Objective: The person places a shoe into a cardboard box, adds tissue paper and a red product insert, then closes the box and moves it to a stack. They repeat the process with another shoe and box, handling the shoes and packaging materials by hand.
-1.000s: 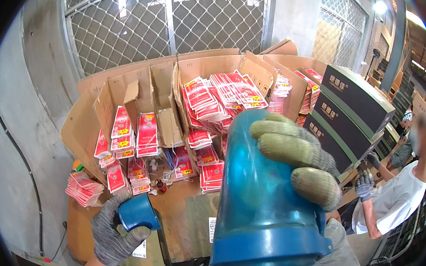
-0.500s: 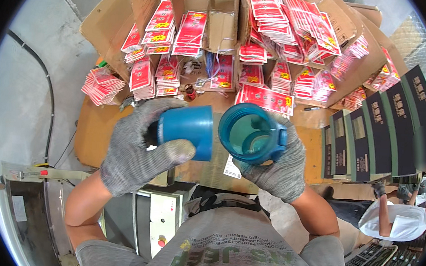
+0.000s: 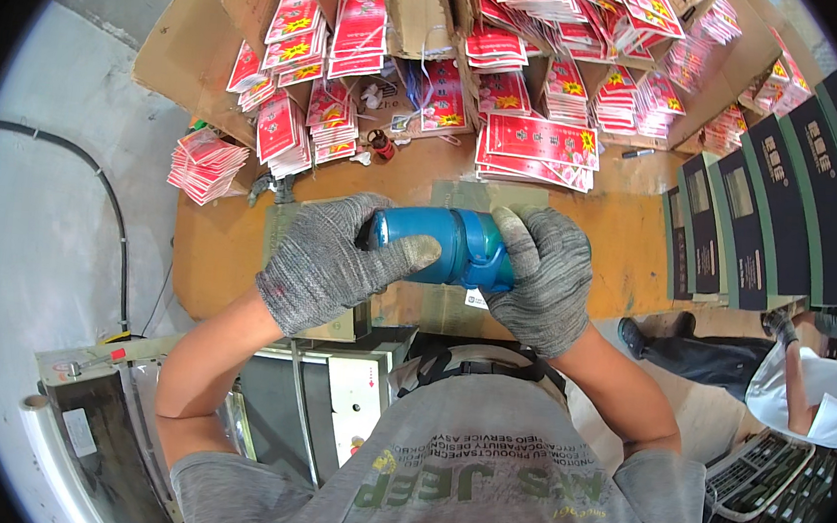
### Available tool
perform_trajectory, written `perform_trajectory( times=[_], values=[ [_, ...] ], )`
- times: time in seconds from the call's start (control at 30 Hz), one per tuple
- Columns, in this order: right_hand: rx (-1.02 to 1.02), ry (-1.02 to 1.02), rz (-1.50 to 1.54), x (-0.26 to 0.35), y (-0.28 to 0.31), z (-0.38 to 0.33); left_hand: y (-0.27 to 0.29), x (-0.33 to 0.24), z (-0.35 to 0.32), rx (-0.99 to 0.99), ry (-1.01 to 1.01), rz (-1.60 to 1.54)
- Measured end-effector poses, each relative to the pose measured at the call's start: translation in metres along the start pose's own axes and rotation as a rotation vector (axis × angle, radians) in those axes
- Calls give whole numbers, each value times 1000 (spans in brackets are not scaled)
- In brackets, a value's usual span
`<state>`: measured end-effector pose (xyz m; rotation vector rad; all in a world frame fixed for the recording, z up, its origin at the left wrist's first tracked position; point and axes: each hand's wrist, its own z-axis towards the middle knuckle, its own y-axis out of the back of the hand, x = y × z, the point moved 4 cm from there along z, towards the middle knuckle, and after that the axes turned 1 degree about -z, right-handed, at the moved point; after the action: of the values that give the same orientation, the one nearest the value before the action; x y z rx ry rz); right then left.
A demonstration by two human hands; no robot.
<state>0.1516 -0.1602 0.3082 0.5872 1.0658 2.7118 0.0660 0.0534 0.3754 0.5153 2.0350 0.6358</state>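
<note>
With fingers wrapped firmly shut, the gloved left hand held the blue cap and the gloved right hand the blue water bottle, seemingly keeping the 2 aligned.

Grey shirt: large green lettering, smaller dark print
Red packets, tabletop's far edge: printed characters
Dark boxes, right edge: pale characters
White label: too small to read

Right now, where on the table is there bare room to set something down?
Two patches of table look bare: one between the right hand and the dark boxes, one left of the left hand, in front of the leftmost red packets. The back is crowded with more packets and cardboard.
</note>
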Motion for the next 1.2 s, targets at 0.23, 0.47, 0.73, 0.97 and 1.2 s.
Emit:
perform_trajectory(
  times=[0.23, 0.47, 0.73, 0.97, 1.2],
  values=[
    [135, -225, 279, -9, -16, -19, -24, -11, -6, -160, -1123, 492],
    [143, -252, 298, -6, -36, -46, -37, 8, -12, -158, -1280, 734],
    [234, -250, 263, 10, -62, -47, -42, 41, -4, -130, -1135, 650],
    [429, -292, 390, 14, -89, -42, -42, 86, 4, 1, -733, 236],
    [564, -253, 518, 25, -109, -24, -20, 106, 5, 22, -992, 250]
  ],
)
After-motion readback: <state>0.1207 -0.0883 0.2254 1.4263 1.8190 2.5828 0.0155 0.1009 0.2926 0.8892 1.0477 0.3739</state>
